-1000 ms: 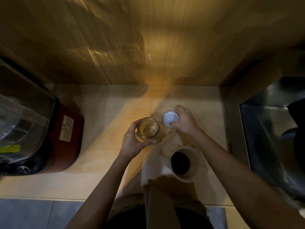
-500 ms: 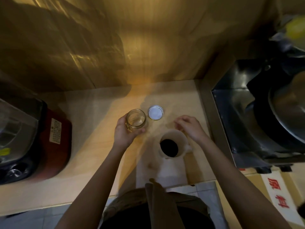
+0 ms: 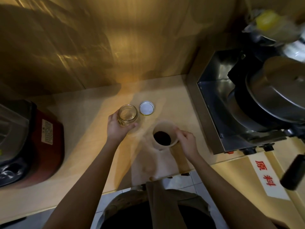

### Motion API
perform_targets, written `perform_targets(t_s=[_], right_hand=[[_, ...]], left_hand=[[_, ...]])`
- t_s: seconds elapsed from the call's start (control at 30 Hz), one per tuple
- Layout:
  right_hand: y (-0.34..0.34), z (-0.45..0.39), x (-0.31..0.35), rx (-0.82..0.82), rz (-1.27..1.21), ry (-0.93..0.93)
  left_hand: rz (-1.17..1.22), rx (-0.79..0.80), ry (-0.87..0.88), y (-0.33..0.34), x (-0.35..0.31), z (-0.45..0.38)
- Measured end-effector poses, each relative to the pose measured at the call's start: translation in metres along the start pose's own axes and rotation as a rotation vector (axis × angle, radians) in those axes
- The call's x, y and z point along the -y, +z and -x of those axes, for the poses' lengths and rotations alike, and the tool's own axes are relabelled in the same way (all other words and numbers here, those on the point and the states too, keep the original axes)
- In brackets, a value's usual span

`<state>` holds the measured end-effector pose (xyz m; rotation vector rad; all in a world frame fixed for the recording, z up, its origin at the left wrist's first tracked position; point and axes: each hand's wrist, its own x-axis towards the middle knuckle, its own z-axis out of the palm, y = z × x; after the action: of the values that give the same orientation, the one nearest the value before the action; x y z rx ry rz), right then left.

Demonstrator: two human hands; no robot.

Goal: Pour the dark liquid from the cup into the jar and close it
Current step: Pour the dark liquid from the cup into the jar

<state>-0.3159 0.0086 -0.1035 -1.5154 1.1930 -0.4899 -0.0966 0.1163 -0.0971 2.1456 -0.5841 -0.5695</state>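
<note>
Left hand: left hand (image 3: pixel 117 128) wrapped around the lower side of the jar (image 3: pixel 127 114), thumb across its near face; a firm grasp.
Right hand: right hand (image 3: pixel 187 142) at the right rim of the cup (image 3: pixel 165 138), fingers curled onto the wall; contact visible, full extent of the grip cannot be told.
Jar: clear glass, mouth open, upright on the counter (image 3: pixel 85 129), left of centre; it appears empty.
Cup: pale, upright, near the counter's front edge, to the right of and nearer than the jar; the two stand apart.
Liquid: dark liquid (image 3: pixel 162 138) fills the lower part of the cup.
Lid: round lid (image 3: pixel 146 108) lies flat on the counter just beside the jar, on its right, pale face up; not touching either hand.
Appliance, left: red and black appliance (image 3: pixel 33 142) with a clear top; white label (image 3: pixel 47 131) on its side, print too small to read.
Appliance, right: steel unit (image 3: pixel 219 113) holding a large metal pan (image 3: pixel 277 90).
Writing: white strip (image 3: pixel 268 175) at lower right carries the red characters 原料.
Background: blurred yellow object (image 3: pixel 267 22) at upper right; wood-toned wall (image 3: pixel 115 38) behind the counter.
</note>
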Motion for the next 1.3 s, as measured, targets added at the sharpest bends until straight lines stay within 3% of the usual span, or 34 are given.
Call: perform_targets(t_s=[0.3, 0.4, 0.53, 0.73, 0.97, 1.13, 1.3], right_hand=[[0.016, -0.018, 0.029, -0.089, -0.087, -0.034], [0.019, -0.033, 0.047, -0.116, -0.070, -0.056], [0.023, -0.050, 0.071, -0.149, -0.109, -0.076], [0.039, -0.067, 0.091, -0.148, -0.182, -0.048], [0.059, -0.085, 0.094, -0.115, -0.147, -0.001], [0.059, -0.085, 0.085, -0.099, -0.166, -0.002], [0.058, -0.089, 0.081, -0.106, -0.157, 0.011]], left_hand=[[0.002, 0.075, 0.007, -0.007, -0.002, -0.003], [0.111, 0.088, -0.010, -0.014, 0.004, -0.002], [0.350, -0.088, -0.076, -0.021, 0.018, -0.004], [0.573, -0.093, -0.239, -0.015, 0.020, -0.016], [0.530, -0.135, -0.336, 0.003, 0.020, -0.018], [0.415, -0.166, -0.257, 0.016, 0.029, -0.009], [0.402, -0.216, -0.320, 0.020, 0.024, -0.017]])
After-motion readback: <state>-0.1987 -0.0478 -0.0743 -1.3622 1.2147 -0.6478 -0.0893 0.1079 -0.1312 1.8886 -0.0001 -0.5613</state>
